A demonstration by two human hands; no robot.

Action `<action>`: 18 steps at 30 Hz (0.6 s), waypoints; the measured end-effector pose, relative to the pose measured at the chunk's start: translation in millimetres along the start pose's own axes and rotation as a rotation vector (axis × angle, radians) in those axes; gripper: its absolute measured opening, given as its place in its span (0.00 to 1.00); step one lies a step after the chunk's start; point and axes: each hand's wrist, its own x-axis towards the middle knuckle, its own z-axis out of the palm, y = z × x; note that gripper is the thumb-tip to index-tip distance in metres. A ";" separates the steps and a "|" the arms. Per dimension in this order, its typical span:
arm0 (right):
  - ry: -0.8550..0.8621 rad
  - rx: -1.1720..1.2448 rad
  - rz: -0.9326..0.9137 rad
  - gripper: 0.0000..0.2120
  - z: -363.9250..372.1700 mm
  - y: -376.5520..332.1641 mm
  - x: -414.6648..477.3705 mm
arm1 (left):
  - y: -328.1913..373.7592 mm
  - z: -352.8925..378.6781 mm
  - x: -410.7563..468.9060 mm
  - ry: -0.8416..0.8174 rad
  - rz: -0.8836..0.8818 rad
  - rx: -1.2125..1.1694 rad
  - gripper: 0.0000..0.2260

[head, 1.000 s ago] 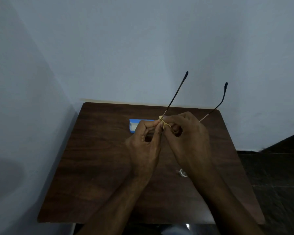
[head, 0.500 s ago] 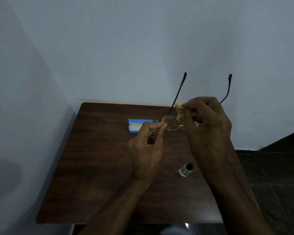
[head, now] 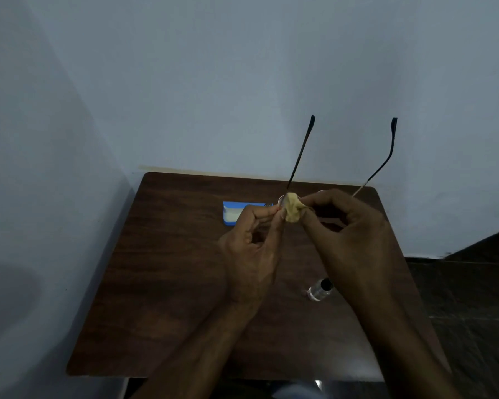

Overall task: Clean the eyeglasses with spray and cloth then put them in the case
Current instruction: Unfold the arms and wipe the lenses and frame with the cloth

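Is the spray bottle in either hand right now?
No. The spray bottle lies on the table, by the right forearm, in neither hand.

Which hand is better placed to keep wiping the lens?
Right. The right hand already pinches the yellow cloth against the eyeglasses, while the left hand steadies the frame by its edge.

Pale yellow crumpled cloth; thin wire eyeglasses with black temple tips; blue rectangular case, pale lining; dark brown wood-grain table; clear spray bottle, black cap.
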 end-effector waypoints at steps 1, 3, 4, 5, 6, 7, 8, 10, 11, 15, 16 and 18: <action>0.020 -0.066 -0.032 0.06 2.1 3.7 -2.6 | -0.3 -0.1 -0.1 0.001 0.003 0.008 0.07; 0.057 -0.176 -0.101 0.06 4.4 10.3 -3.1 | 0.0 -0.5 -0.5 -0.004 0.012 0.024 0.07; 0.064 -0.213 -0.128 0.06 5.0 12.6 -2.4 | 0.4 -0.5 -0.9 -0.007 0.021 0.026 0.07; 0.060 -0.235 -0.141 0.06 5.8 13.9 -2.0 | 0.5 -0.2 -1.5 -0.005 0.029 0.024 0.07; 0.046 -0.241 -0.142 0.07 7.1 14.3 -2.7 | 1.0 -0.2 -2.3 -0.001 0.032 0.020 0.06; 0.025 -0.237 -0.135 0.08 8.2 13.6 -4.4 | 1.7 -0.2 -3.1 0.001 0.032 0.014 0.06; 0.002 -0.232 -0.126 0.09 8.7 12.9 -6.8 | 2.8 -0.3 -3.7 0.001 0.031 0.011 0.06; -0.039 -0.241 -0.118 0.11 7.2 12.5 -9.9 | 3.9 -0.9 -4.4 0.002 0.031 0.024 0.06; -0.051 -0.261 -0.115 0.11 5.2 14.0 -10.0 | 4.4 -1.0 -4.6 0.003 0.031 0.033 0.06; -0.004 -0.332 -0.154 0.09 1.3 17.7 -10.3 | 6.4 -0.5 -3.8 0.012 0.024 0.049 0.05; -0.003 -0.310 -0.173 0.08 2.9 15.7 -12.3 | 7.1 -0.2 -3.5 0.016 0.012 0.036 0.05; -0.004 -0.285 -0.212 0.08 7.3 11.1 -18.3 | 9.0 0.8 -3.0 0.026 -0.010 0.006 0.06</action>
